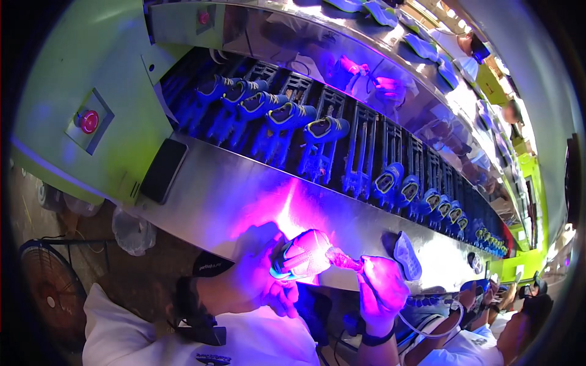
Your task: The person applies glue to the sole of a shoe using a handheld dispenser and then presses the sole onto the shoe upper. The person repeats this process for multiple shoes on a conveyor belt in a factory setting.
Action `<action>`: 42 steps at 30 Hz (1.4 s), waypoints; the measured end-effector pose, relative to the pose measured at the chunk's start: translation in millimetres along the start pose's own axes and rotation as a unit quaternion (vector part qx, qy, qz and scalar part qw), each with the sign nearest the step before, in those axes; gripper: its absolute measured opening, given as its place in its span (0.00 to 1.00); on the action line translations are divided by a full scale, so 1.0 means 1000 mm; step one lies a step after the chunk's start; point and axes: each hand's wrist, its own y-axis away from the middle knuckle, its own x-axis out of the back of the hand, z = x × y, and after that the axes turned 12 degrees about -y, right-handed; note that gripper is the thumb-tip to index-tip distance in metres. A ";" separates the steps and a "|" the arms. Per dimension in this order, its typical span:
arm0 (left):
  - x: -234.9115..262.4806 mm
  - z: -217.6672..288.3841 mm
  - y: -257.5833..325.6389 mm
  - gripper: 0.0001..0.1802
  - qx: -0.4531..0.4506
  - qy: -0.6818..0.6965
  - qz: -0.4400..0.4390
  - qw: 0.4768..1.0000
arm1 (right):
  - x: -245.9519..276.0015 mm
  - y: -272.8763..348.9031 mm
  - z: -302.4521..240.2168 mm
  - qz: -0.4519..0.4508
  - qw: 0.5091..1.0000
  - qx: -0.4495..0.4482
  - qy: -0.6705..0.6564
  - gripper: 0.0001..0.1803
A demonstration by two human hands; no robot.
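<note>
A single shoe (305, 251) is seen just below the centre of the frame, held up at the lower edge of a shiny metal tabletop (210, 189). Its rounded upper is flooded with pink and violet light, so its true colour cannot be told; faint seam lines are shown across it, and a pale blue-green edge is caught along its lower left side. The shoe is held in the grip of the left hand (259, 271), by which its left side and underside are closed upon. In the right hand (383, 283), a short brush-like tool (347, 260) is pinched in a narrow grip, its tip brought to the right end of the shoe; whether contact is made cannot be told.

Just right of the right hand, a blue sole (407, 257) is laid on the tabletop. Above, a dark slatted rack (361, 143) is stretched diagonally from upper left to lower right, with blue shoes (282, 114) set along it in two spaced groups. The upper left is filled by a pale green machine housing (67, 67), fitted with a round red button (87, 121). At lower left, a fan (52, 302) is partly shown.
</note>
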 end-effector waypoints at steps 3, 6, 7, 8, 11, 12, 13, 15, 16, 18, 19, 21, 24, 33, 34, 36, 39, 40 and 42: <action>0.011 -0.018 0.002 0.41 -0.022 -0.073 -0.005 0.997 | -0.006 0.007 0.006 0.004 0.999 -0.024 -0.032 0.15; 0.028 -0.032 0.000 0.42 0.008 -0.048 -0.053 0.997 | -0.015 0.015 0.010 0.014 0.995 -0.050 -0.084 0.14; 0.028 -0.032 0.000 0.43 0.037 -0.060 -0.042 0.997 | -0.018 0.019 0.012 0.019 0.993 -0.059 -0.105 0.13; 0.028 -0.035 0.002 0.37 0.012 -0.014 -0.065 0.998 | -0.021 0.024 0.017 0.018 0.993 -0.047 -0.110 0.14; 0.035 -0.039 -0.001 0.33 0.068 0.071 -0.091 0.991 | -0.033 0.042 0.026 0.040 0.984 -0.074 -0.155 0.14; 0.036 -0.040 -0.001 0.32 0.085 0.083 -0.087 0.989 | -0.038 0.048 0.026 0.045 0.983 -0.085 -0.156 0.14; 0.035 -0.038 0.000 0.30 0.099 0.068 -0.064 0.991 | -0.041 0.055 0.028 0.048 0.977 -0.117 -0.170 0.14; 0.034 -0.034 -0.002 0.28 0.089 0.067 -0.054 0.992 | -0.046 0.069 0.035 0.055 0.962 -0.176 -0.199 0.14; 0.036 -0.031 -0.006 0.27 0.074 0.076 -0.068 0.992 | -0.048 0.073 0.039 0.056 0.955 -0.187 -0.222 0.15; 0.052 -0.029 -0.011 0.29 0.057 0.070 -0.092 0.992 | -0.051 0.065 0.042 0.041 0.949 -0.215 -0.226 0.16; 0.047 -0.020 -0.012 0.31 0.033 0.086 -0.070 0.993 | -0.051 0.062 0.045 0.042 0.945 -0.232 -0.227 0.16; 0.027 0.003 -0.014 0.34 -0.008 0.105 -0.022 0.994 | -0.046 0.055 0.056 0.006 0.957 -0.219 -0.190 0.17; 0.020 0.044 -0.045 0.31 -0.137 -0.082 0.055 0.986 | -0.048 0.062 0.085 -0.016 0.960 -0.247 -0.130 0.18; 0.039 0.162 -0.270 0.39 -0.241 -0.754 0.276 0.546 | -0.062 0.093 0.128 0.262 0.861 -0.344 -0.266 0.20; 0.030 0.158 -0.295 0.39 -0.249 -0.795 0.294 0.470 | -0.058 0.091 0.126 0.258 0.869 -0.345 -0.242 0.20; 0.032 0.146 -0.328 0.38 -0.296 -0.829 0.311 0.358 | -0.054 0.086 0.117 0.257 0.871 -0.339 -0.246 0.20; 0.027 0.134 -0.340 0.35 -0.327 -0.827 0.290 0.354 | -0.053 0.091 0.120 0.259 0.851 -0.361 -0.279 0.20; 0.028 0.148 -0.339 0.35 -0.279 -0.825 0.272 0.410 | -0.053 0.092 0.121 0.259 0.841 -0.373 -0.295 0.20; 0.045 0.181 -0.324 0.35 -0.214 -0.756 0.209 0.583 | -0.059 0.095 0.122 0.236 0.849 -0.370 -0.296 0.21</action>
